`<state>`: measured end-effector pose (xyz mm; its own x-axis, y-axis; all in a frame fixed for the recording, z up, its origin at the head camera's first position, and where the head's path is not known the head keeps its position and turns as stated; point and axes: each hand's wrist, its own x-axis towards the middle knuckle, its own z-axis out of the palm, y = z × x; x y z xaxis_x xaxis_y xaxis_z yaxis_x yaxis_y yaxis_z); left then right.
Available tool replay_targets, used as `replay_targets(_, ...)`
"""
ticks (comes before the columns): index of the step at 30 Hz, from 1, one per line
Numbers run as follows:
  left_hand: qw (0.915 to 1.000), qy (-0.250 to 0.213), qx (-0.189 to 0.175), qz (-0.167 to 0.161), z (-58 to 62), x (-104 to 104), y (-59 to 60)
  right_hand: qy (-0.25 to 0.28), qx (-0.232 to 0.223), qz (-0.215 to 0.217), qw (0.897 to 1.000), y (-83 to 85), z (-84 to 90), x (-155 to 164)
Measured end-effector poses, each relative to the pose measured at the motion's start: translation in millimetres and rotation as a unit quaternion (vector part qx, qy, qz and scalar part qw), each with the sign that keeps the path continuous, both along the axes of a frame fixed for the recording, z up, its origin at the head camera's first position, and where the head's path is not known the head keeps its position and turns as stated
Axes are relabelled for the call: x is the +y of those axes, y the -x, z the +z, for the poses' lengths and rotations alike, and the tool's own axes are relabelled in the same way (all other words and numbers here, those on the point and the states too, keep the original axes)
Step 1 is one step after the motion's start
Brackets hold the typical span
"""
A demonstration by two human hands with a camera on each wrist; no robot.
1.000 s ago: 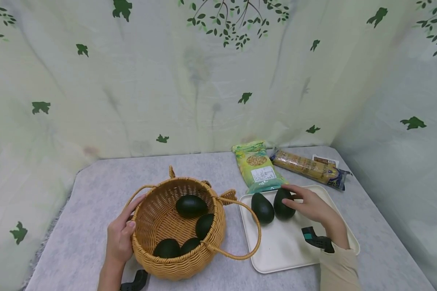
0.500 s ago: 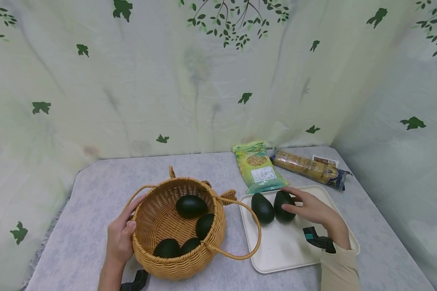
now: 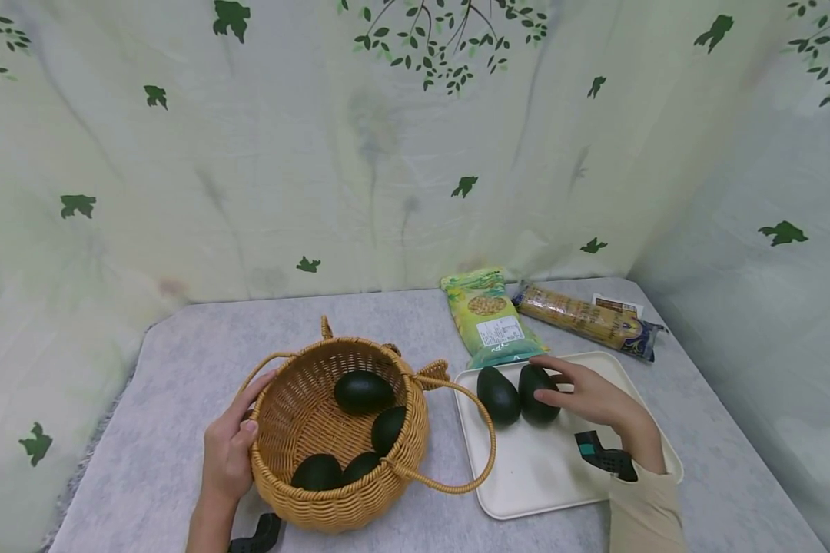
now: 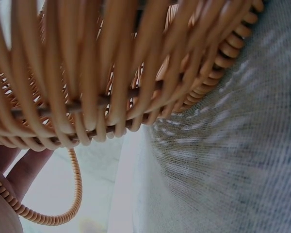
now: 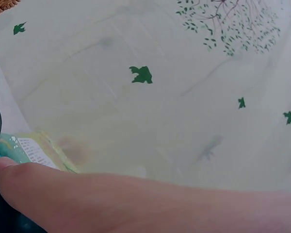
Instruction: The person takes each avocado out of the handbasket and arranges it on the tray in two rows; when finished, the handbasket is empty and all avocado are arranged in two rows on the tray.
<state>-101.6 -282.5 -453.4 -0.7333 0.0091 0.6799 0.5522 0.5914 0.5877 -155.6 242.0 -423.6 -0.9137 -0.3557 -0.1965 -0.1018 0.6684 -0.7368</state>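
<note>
In the head view, my left hand (image 3: pixel 230 453) grips the left rim of a round wicker basket (image 3: pixel 339 513), thumb outside. Inside it lie several dark green avocados (image 3: pixel 363 392). The woven wall (image 4: pixel 111 73) fills much of the left wrist view, with the fingers (image 4: pixel 31 167) showing below it. To the right, my right hand (image 3: pixel 591 395) holds an avocado (image 3: pixel 536 407) between thumb and fingers at the tray's far left part. A second avocado (image 3: pixel 496 398) lies right beside it on the white tray (image 3: pixel 526 480). The right wrist view shows a dark avocado (image 5: pixel 5 213) at the lower left, partly hidden by the hand.
Behind the tray lie a green and yellow bag (image 3: pixel 491 322) and a long pack of pasta (image 3: pixel 581 315), with a small card (image 3: pixel 619 306) at the back. One basket handle (image 3: pixel 491 438) leans right, over the tray's left edge. A leaf-print curtain (image 3: pixel 387 192) encloses the table.
My right hand and the avocado it holds have shifted very slightly toward me on the tray. The left hand and the basket stay as they were.
</note>
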Motion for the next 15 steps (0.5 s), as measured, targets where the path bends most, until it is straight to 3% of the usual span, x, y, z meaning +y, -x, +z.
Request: replay_targets(15, 1.0, 0.0, -0.004, 0.004, -1.1, -0.8, -0.2, -0.009, 0.004, -0.008, 1.0, 1.9, -3.2, -0.5)
